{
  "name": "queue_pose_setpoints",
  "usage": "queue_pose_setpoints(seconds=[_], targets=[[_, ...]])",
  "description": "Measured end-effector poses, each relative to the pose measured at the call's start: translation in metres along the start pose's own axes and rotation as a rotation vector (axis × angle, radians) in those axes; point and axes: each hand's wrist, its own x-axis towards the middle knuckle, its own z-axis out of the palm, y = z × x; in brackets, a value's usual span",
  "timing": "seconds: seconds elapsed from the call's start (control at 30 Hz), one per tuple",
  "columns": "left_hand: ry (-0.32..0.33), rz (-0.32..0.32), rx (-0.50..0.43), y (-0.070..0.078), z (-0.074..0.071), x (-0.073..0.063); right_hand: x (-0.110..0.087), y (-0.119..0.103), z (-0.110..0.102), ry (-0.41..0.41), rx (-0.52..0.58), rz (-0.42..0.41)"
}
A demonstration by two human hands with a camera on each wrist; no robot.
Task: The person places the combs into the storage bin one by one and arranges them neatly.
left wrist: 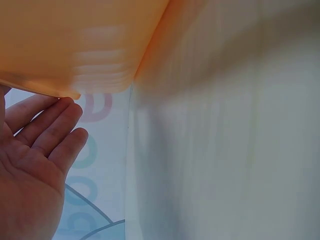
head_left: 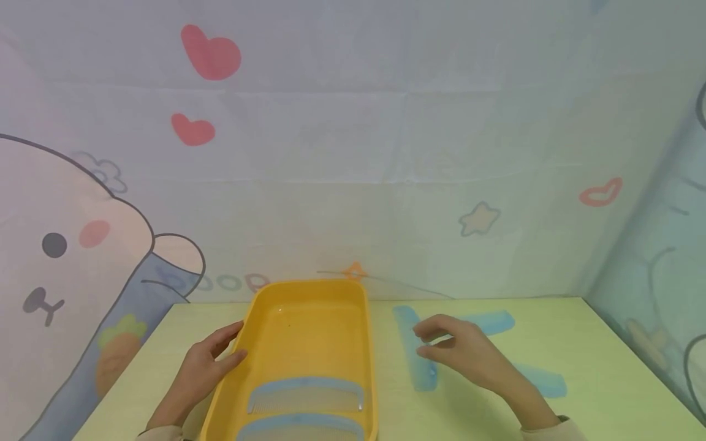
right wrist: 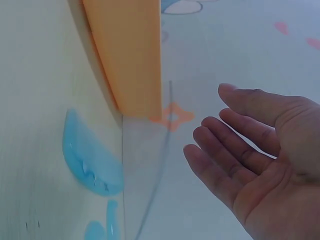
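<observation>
A yellow tray [head_left: 314, 343] lies at the front middle of the table. My left hand [head_left: 204, 364] holds its left rim, thumb over the edge and fingers outside; in the left wrist view the fingertips meet the rim from below. Two translucent blue combs, an upper comb [head_left: 306, 386] and a nearer comb [head_left: 300, 425], lie crosswise in the tray. My right hand [head_left: 466, 355] hovers over the table right of the tray, thumb and fingers apart, holding nothing. Closest to its fingertips is a blue comb [head_left: 409, 349] lying lengthwise, partly overlapped by the hand.
Two more blue combs, one farther back [head_left: 494, 323] and one nearer [head_left: 543, 381], lie on the pale table [head_left: 595, 343] behind the right hand and forearm. A cloth backdrop [head_left: 342, 141] printed with hearts and a bear rises along the table's back edge.
</observation>
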Motion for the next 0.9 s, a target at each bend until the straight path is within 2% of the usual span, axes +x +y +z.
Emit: queue_pose_setpoints(seconds=[0.3, 0.6, 0.9], targets=[[0.009, 0.013, -0.004, 0.000, 0.000, 0.000, -0.012, 0.017, -0.028, 0.051, -0.052, 0.009], [0.008, 0.015, 0.007, 0.000, 0.000, 0.001, -0.024, 0.034, -0.052, 0.074, -0.107, 0.080], [-0.004, -0.007, -0.010, 0.001, -0.001, 0.000, -0.033, 0.054, -0.068, 0.053, -0.123, 0.083]])
